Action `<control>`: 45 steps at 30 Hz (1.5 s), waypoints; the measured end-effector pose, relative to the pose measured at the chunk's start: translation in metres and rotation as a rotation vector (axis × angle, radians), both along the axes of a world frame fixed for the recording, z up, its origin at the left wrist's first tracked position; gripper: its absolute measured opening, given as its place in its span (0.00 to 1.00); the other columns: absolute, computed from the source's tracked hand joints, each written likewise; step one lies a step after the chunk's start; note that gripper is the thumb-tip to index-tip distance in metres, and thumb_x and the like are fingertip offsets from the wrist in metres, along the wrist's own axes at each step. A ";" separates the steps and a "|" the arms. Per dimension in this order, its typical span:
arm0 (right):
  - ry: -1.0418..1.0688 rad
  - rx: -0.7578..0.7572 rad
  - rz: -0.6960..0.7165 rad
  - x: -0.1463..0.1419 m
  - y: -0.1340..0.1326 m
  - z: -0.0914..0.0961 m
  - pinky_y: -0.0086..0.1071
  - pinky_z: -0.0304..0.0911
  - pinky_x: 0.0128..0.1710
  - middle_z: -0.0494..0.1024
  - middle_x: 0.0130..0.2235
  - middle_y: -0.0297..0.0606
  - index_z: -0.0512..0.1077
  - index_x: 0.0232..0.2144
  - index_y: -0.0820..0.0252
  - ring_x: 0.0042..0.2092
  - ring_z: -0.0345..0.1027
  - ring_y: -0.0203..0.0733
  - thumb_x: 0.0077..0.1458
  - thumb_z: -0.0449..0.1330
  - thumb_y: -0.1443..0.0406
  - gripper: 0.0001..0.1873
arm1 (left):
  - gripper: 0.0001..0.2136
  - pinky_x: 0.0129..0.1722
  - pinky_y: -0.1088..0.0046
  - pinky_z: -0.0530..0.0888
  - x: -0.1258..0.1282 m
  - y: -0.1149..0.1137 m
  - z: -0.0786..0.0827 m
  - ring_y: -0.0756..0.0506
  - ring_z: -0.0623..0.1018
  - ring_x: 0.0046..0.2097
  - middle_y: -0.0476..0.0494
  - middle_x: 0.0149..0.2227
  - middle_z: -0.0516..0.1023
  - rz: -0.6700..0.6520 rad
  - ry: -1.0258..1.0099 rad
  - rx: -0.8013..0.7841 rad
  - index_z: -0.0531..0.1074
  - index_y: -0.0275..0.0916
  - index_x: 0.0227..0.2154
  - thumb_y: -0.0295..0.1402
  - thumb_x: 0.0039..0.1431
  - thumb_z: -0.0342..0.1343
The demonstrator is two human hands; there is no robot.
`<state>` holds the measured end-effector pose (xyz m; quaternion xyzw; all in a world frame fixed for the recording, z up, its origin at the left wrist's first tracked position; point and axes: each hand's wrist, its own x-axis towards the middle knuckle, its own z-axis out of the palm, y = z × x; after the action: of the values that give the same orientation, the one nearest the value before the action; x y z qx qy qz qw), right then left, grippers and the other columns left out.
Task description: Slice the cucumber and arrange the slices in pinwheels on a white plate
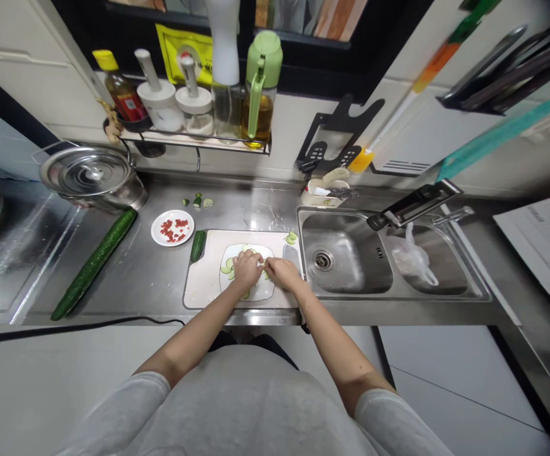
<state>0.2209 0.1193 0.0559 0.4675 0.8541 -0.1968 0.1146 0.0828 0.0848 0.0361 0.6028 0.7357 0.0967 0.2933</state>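
Observation:
A white square plate (pixel 269 292) with rounded corners lies on the pale cutting board (pixel 201 288). Thin cucumber slices (pixel 228 266) are spread over the plate. Above them is my left hand (pixel 247 271), its fingers curled in; what they hold is hidden. My right hand (pixel 283 273) meets it at the plate's right side, fingertips pinched on a pale green cucumber slice. On the board's left edge rests a cut piece of cucumber (pixel 198 246). A few more slices (pixel 292 238) lie at its upper right corner, above a flat grey shape (pixel 290 254), perhaps a blade.
Left of the board stand a small plate (pixel 154 234) of chopped red bits, a long whole cucumber (pixel 93 265) and a lidded steel pot (pixel 135 190). Cucumber ends (pixel 197 201) lie behind. A double sink (pixel 350 294) adjoins on the right. A rack (pixel 193 140) holds bottles and jars.

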 end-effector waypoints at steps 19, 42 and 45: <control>0.104 -0.001 -0.164 0.004 -0.001 0.003 0.28 0.51 0.33 0.78 0.38 0.38 0.71 0.40 0.57 0.38 0.68 0.40 0.61 0.52 0.60 0.11 | 0.06 0.49 0.61 0.58 -0.002 -0.003 0.004 0.40 0.65 0.51 0.44 0.46 0.71 0.033 -0.011 0.006 0.72 0.46 0.37 0.37 0.58 0.53; 0.503 0.103 -0.485 0.041 -0.012 0.002 0.30 0.54 0.27 0.67 0.20 0.32 0.72 0.35 0.58 0.25 0.64 0.41 0.55 0.46 0.48 0.24 | 0.09 0.48 0.61 0.63 -0.173 -0.029 0.007 0.40 0.70 0.49 0.44 0.45 0.74 0.653 0.121 0.214 0.74 0.47 0.39 0.38 0.57 0.54; 0.533 0.108 -0.482 0.041 -0.011 0.000 0.30 0.55 0.27 0.67 0.19 0.32 0.72 0.34 0.58 0.24 0.63 0.41 0.54 0.47 0.47 0.25 | 0.10 0.48 0.59 0.62 -0.206 -0.029 0.005 0.38 0.69 0.51 0.42 0.48 0.73 0.692 0.239 0.127 0.74 0.48 0.40 0.38 0.57 0.53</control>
<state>0.2616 0.1083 0.0562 0.5931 0.7283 -0.2878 -0.1866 -0.1234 0.0561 0.0407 0.3423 0.9176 0.1645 0.1171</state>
